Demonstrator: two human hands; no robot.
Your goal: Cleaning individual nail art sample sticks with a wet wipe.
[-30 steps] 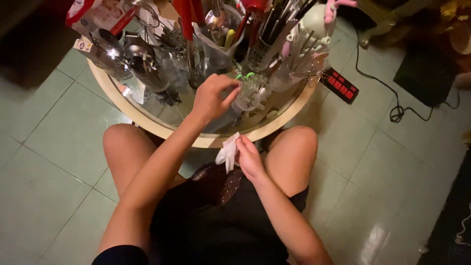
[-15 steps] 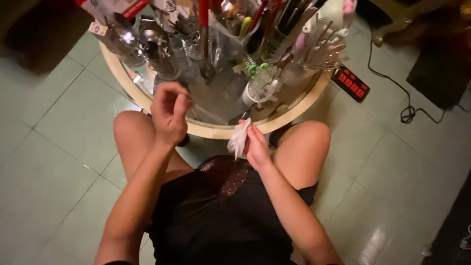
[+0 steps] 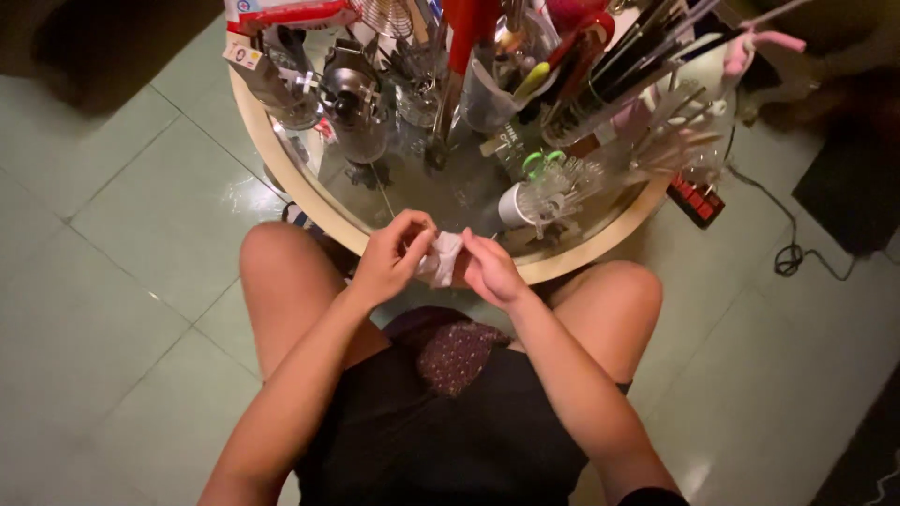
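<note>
Pale green floor tiles (image 3: 141, 215) surround a round glass counter (image 3: 581, 258); at its near rim the left hand (image 3: 389, 258) and right hand (image 3: 492, 270) both pinch a crumpled white cloth (image 3: 442, 258) between them, above the lap; no wiping has begun, I judge; beyond stand a white cup (image 3: 518, 204), metal utensils (image 3: 356, 98), crowded holders; a black cable (image 3: 797, 253) trails right.

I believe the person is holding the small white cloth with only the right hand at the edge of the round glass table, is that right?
Not quite: the head view shows both hands on it. The left hand and the right hand together hold the small white cloth at the edge of the round glass table.
</note>
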